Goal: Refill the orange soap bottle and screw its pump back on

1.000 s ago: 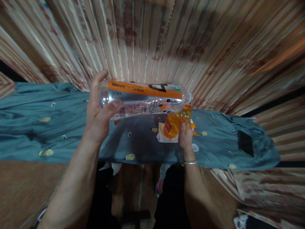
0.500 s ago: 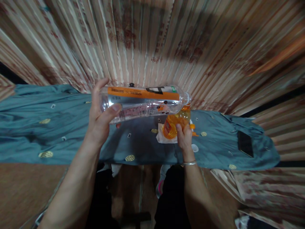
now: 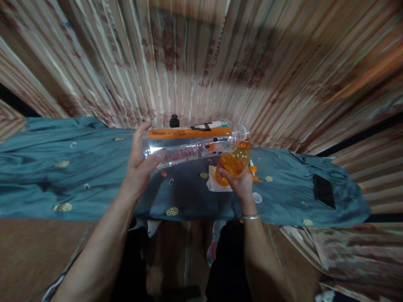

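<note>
My left hand (image 3: pixel 142 161) is wrapped round the base end of a large clear plastic bottle (image 3: pixel 195 144) with an orange and white label. The bottle lies almost level in the air, its open neck tilted toward the right. That neck is at the mouth of an orange bottle (image 3: pixel 234 161); whether the two touch I cannot tell. My right hand (image 3: pixel 241 181) grips the orange bottle low on its near side, thumb across the front. Beneath it lies a folded white cloth or tissue (image 3: pixel 217 184). An orange and white pump top (image 3: pixel 253 171) rests just to the right.
A small round white cap (image 3: pixel 257 197) lies near my right wrist. Farther right is a black phone (image 3: pixel 324 191). A small black bottle (image 3: pixel 174 121) stands at the back, by the pleated curtain (image 3: pixel 189 63). Green patterned cloth (image 3: pixel 103 167) covers the narrow table.
The clear bottle and my left hand have shifted slightly right and down. My right thumb has moved left across the orange bottle. More of the black bottle shows behind.
</note>
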Demonstrator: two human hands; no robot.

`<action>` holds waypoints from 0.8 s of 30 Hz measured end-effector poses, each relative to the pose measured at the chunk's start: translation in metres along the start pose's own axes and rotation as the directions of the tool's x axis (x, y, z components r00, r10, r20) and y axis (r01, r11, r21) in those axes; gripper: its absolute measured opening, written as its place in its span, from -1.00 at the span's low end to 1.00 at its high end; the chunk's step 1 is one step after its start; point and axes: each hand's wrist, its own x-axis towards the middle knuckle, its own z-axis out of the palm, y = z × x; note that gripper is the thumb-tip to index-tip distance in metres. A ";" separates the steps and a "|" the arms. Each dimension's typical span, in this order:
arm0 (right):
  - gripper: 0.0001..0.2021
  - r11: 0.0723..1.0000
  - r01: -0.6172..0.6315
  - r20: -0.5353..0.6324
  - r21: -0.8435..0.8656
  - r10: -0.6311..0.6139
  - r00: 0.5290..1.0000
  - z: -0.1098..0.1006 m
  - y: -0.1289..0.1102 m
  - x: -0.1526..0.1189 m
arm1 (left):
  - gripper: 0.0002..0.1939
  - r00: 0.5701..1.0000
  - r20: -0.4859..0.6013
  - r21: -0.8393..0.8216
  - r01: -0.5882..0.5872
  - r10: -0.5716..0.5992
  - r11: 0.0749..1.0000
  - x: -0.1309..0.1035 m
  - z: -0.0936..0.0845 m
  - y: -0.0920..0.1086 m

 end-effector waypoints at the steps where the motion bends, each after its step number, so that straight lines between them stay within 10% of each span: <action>1: -0.08 1.000 -0.002 0.000 -0.009 0.002 1.000 0.000 0.001 0.000 | -0.15 0.997 -0.006 -0.041 0.076 -0.076 0.996 -0.002 0.002 0.003; 10: -0.21 0.997 -0.062 0.001 -0.048 0.062 0.998 0.001 0.000 0.004 | -0.11 0.922 0.042 -0.198 0.385 -0.385 0.901 -0.014 0.012 0.004; 24: -0.25 0.996 -0.090 -0.036 -0.012 0.090 0.995 0.004 -0.001 0.004 | -0.18 0.862 0.122 -0.169 0.506 -0.491 0.846 -0.036 0.009 -0.031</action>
